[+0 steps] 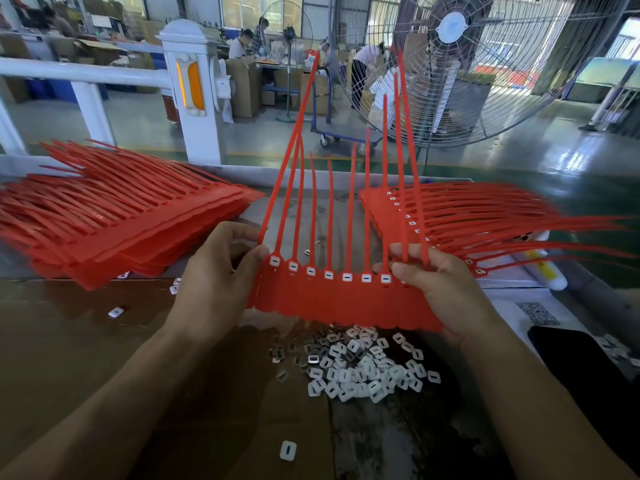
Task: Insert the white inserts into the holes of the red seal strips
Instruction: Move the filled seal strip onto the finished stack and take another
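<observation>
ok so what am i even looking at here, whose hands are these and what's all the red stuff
There is no machine here. This is a single picture from a camera worn on a person's head, looking forward and down at their own two bare hands.

The left hand and the right hand hold up a joined red seal strip between them, each gripping one end. Its thin tails point upward, and the holes that show along its top already have white inserts in them; the right hand covers the last ones.

Below it, on the work table, lies a loose heap of spare white inserts, with a few scattered ones nearby. A stack of red strips sits to the left, and another stack, with inserts visible, sits to the right. Behind is a workshop with a large fan.
</observation>
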### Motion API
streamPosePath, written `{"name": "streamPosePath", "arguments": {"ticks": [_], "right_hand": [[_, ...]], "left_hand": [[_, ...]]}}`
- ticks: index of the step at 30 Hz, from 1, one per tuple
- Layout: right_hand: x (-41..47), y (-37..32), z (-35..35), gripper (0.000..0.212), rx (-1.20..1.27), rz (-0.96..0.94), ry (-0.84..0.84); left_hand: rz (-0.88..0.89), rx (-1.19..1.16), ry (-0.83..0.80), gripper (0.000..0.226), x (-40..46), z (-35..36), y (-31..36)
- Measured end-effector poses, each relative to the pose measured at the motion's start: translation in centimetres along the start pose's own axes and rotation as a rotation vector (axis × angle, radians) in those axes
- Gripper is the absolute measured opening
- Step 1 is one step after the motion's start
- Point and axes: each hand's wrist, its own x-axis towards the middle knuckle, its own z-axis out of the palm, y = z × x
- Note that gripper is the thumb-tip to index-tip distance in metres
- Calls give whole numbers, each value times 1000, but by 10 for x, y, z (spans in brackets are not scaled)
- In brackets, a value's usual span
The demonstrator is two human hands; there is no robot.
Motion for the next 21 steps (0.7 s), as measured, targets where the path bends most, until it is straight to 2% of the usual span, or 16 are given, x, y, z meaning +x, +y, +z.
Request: {"name": "streamPosePath", "arguments": {"ticks": [4,9,13,21], "right_hand": [[0,-2,0,24,-4,-4,48],[1,-3,-3,24,0,-3,78],[2,-6,-5,23,58,6,165],[17,-13,-13,22,190,-22,515]], "left_hand": [[-6,-48,-61,15,-2,4,-2],[-39,-73,-41,16,-1,4,-1],[-24,-58,-52,20,-2,6,-1],[-40,47,-90,35,-1,10,-3]]}}
